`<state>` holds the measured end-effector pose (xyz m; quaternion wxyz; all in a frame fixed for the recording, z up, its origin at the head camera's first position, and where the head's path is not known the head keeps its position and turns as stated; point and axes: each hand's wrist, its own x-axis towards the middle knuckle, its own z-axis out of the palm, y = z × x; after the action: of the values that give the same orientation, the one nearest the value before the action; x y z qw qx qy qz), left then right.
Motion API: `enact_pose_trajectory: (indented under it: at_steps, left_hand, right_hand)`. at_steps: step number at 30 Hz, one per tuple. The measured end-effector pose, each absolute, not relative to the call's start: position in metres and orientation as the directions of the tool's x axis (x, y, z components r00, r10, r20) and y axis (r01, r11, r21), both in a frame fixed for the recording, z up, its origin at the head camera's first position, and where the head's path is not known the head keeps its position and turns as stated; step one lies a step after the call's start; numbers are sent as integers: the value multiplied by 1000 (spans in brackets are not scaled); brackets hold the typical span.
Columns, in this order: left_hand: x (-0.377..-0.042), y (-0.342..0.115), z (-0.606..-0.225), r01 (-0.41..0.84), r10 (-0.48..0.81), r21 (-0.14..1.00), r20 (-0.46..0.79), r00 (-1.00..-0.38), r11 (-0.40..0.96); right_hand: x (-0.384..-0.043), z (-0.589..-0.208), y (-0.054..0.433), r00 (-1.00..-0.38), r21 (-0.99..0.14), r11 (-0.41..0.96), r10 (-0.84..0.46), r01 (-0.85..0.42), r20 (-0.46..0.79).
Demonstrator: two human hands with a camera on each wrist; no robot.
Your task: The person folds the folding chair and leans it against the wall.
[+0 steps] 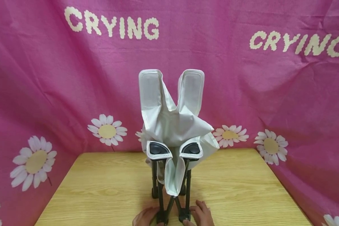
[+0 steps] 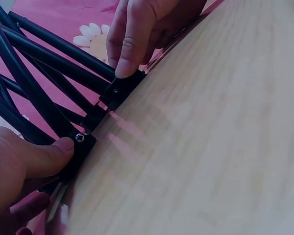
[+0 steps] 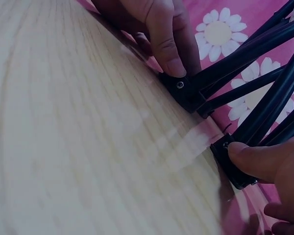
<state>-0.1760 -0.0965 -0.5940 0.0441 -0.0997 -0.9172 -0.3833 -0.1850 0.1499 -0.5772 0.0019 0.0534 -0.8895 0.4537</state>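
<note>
A folding chair (image 1: 169,122) with white fabric and thin black legs stands partly folded in the middle of the table. Its two front legs end in black plastic feet with screws. My left hand (image 1: 145,216) grips the left front foot (image 2: 81,152), thumb beside the screw and fingers behind. The right front foot (image 3: 235,164) is held the same way by my right hand (image 3: 272,164), its thumb over the screw. Black legs (image 2: 44,58) cross between the two hands. In the head view the lower part of both hands is cut off.
The light wooden table (image 1: 101,179) has a pink curtain (image 1: 234,94) with daisies and lettering hung around its back and sides. Two more chair feet stand behind the front pair, the rear left foot (image 1: 155,193) showing between the legs.
</note>
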Motion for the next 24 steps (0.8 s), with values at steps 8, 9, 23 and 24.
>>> enact_pose_trajectory:
  at_steps: [8,9,23,24]
  left_hand:
    - [-183,-93,-587,212,160,716,141,-977,665]
    - [-184,-92,-585,204,165,725,125,-978,658]
    - [-205,-78,-577,150,75,741,134,-988,654]
    - [-207,-77,-578,152,58,739,151,-987,656]
  right_hand:
    - [-189,-569,152,-997,-825,562,-72,-50,12]
    - [-190,-568,152,-998,-829,557,-66,-43,8]
    - [-214,-562,157,-997,-816,576,-13,53,-74]
    - [-216,-562,157,-998,-815,576,-5,54,-70]
